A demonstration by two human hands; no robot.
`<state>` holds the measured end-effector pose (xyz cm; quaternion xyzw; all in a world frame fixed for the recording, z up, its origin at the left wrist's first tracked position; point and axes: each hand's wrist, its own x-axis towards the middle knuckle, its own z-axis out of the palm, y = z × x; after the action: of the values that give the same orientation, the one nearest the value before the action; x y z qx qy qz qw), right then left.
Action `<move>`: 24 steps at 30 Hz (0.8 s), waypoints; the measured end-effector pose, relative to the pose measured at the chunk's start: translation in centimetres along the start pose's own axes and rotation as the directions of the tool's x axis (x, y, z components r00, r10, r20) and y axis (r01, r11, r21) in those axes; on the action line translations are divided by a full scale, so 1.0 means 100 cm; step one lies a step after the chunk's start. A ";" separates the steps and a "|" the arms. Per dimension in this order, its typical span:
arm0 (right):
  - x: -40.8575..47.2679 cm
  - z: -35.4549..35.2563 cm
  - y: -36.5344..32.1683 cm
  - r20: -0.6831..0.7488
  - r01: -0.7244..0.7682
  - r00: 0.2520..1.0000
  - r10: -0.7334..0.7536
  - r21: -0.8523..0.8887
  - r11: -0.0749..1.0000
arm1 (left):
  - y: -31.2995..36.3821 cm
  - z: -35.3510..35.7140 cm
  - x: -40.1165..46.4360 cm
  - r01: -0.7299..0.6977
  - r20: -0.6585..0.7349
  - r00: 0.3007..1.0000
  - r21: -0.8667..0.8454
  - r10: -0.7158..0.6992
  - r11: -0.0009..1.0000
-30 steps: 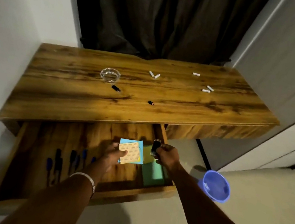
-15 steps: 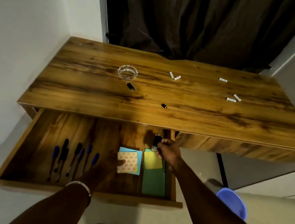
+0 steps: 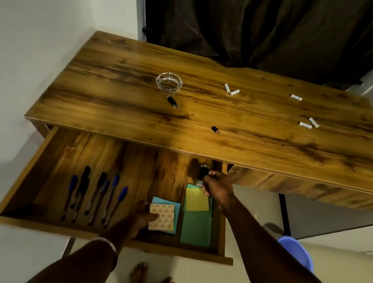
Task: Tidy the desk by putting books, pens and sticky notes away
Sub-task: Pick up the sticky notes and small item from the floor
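The desk drawer is pulled out. My left hand holds a tan sticky-note pad lying over a light blue pad on the drawer floor. My right hand pinches a small black cylinder with a clear end at the drawer's back right corner. Just below that hand a yellow pad rests on a green pad. Several blue and black pens lie side by side in the left part of the drawer.
On the wooden desktop sit a glass ashtray, two small black items and several short white sticks. A dark curtain hangs behind. A blue bucket stands on the floor at right.
The camera has moved closer and tilted down. My left hand lowered the tan and blue pads onto the drawer floor. My right hand carried the black cylinder toward the drawer's back right corner.
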<state>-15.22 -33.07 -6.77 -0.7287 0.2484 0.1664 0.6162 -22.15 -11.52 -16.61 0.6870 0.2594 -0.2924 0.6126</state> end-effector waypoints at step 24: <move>-0.004 0.005 0.013 0.014 -0.014 1.000 0.014 -0.024 1.000 | 0.008 0.021 -0.018 -0.070 -0.167 0.965 0.583 0.203 0.810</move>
<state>-16.27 -32.70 -7.68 -0.7331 0.2470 0.1788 0.6080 -22.95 -13.70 -14.94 0.8840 0.1760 -0.2334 0.3649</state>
